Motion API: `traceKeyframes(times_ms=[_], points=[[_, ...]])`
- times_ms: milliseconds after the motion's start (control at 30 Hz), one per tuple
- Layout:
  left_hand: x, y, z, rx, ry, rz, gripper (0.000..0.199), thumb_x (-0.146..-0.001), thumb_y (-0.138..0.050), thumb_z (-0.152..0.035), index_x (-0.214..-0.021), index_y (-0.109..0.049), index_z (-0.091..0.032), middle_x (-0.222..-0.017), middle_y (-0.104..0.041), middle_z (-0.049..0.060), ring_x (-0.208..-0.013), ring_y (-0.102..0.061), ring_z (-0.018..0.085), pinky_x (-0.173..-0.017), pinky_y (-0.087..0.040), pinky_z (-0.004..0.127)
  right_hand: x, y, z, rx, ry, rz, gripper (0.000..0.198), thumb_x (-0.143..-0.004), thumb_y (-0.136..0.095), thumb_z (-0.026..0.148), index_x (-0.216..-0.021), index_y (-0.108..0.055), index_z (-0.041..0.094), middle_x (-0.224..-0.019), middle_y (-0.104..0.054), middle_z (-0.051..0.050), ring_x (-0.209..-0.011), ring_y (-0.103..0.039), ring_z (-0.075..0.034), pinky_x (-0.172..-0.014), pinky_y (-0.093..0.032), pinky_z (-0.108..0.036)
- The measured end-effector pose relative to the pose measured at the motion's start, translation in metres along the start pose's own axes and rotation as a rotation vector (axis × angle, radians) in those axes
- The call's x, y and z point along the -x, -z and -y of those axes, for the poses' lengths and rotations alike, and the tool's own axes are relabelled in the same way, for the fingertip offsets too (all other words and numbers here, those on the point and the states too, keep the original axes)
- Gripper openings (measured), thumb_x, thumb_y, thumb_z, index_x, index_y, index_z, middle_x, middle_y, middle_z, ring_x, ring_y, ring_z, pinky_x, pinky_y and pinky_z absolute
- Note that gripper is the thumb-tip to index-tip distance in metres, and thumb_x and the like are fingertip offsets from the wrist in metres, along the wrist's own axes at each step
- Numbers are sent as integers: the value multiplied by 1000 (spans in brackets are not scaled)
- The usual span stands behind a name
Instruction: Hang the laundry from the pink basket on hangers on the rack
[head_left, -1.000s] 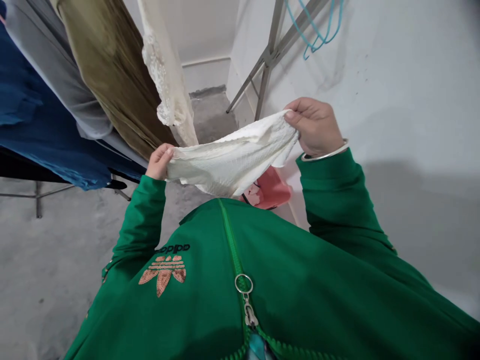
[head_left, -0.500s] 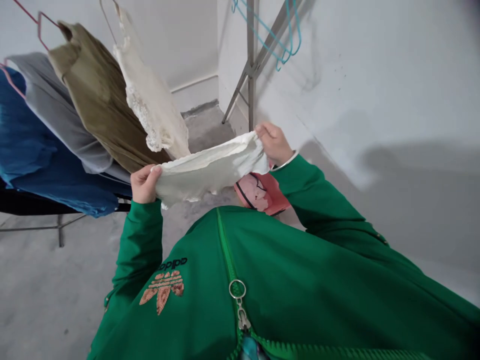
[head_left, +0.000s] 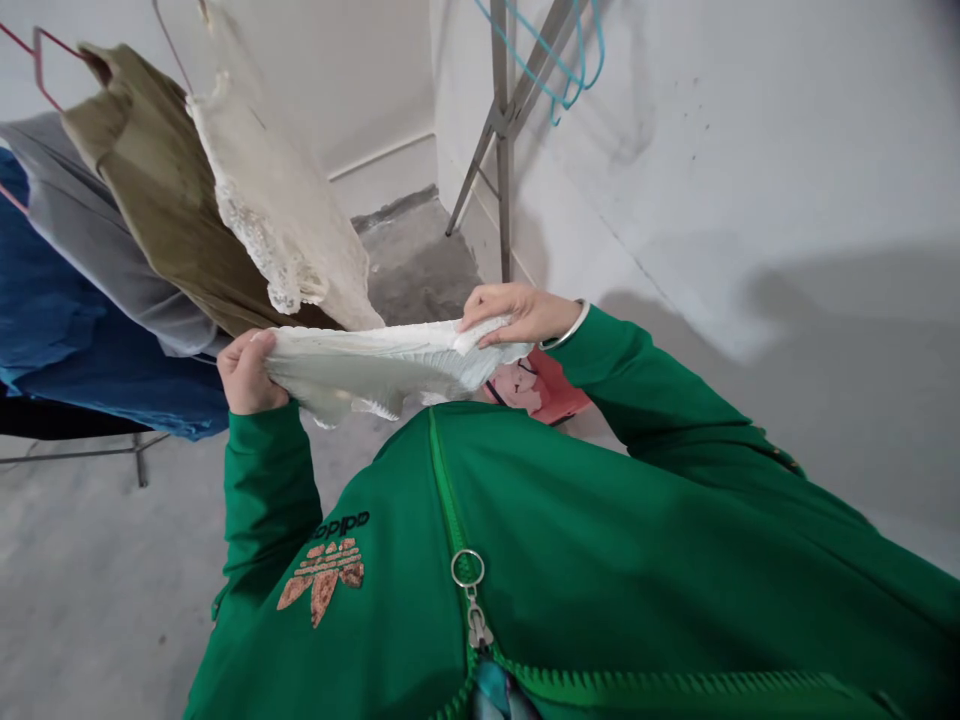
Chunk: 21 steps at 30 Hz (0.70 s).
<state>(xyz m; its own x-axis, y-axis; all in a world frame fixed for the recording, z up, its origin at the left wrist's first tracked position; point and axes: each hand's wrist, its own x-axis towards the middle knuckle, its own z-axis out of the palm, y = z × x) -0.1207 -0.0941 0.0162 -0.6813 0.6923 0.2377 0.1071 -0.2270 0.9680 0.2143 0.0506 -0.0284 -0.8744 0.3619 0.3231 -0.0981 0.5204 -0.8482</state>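
Observation:
A thin white piece of cloth (head_left: 375,362), perhaps a small garment, is stretched sideways in front of my body; its exact kind does not show. My left hand (head_left: 251,372) grips its left end, thumb on top. On the other side my right hand (head_left: 517,312) pinches the upper edge near the right end between thumb and fingers. Wavy folds run through the cloth, and its lower edge hangs loose. Just beyond it hangs a cream lace-edged garment (head_left: 292,220), close to the cloth's upper edge.
Olive (head_left: 157,190), grey (head_left: 97,220) and blue (head_left: 90,330) clothes hang at the left. A metal rack (head_left: 501,125) with light-blue hangers (head_left: 574,85) stands by the wall. Below my right hand a pink bag-like thing (head_left: 551,388) is partly hidden on the floor.
My right hand has moved left and down along the cloth's edge, its grip now further in. My left hand has shifted left. The cloth looks more creased.

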Motion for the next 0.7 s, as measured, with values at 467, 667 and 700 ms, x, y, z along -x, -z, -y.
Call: traceKeyframes(times_ms=[467, 667, 700], points=[[7, 0, -8, -65, -6, 69, 16, -54, -69, -26, -53, -60, -13, -44, -51, -3, -40, -40, 7, -42, -27, 22, -14, -16, -11, -97, -132, -258, 21, -85, -64, 33, -92, -53, 16, -78, -57, 0, -70, -50, -10, -66, -43, -24], [6, 5, -5, -139, -33, 188, 27, -60, -69, -37, -53, -58, -14, -47, -49, -1, -44, -38, 8, -45, -25, 26, -22, -14, -7, -55, -234, -244, 34, -78, -68, 44, -96, -59, 17, -75, -57, 0, -70, -52, -14, -67, -43, -29], [6, 7, -4, -175, -51, 223, 30, -63, -68, -42, -54, -57, -15, -49, -48, -1, -45, -38, 9, -45, -25, 26, -23, -14, -6, -39, -260, -264, 34, -76, -69, 48, -89, -59, 18, -74, -57, -1, -70, -51, -15, -67, -43, -30]])
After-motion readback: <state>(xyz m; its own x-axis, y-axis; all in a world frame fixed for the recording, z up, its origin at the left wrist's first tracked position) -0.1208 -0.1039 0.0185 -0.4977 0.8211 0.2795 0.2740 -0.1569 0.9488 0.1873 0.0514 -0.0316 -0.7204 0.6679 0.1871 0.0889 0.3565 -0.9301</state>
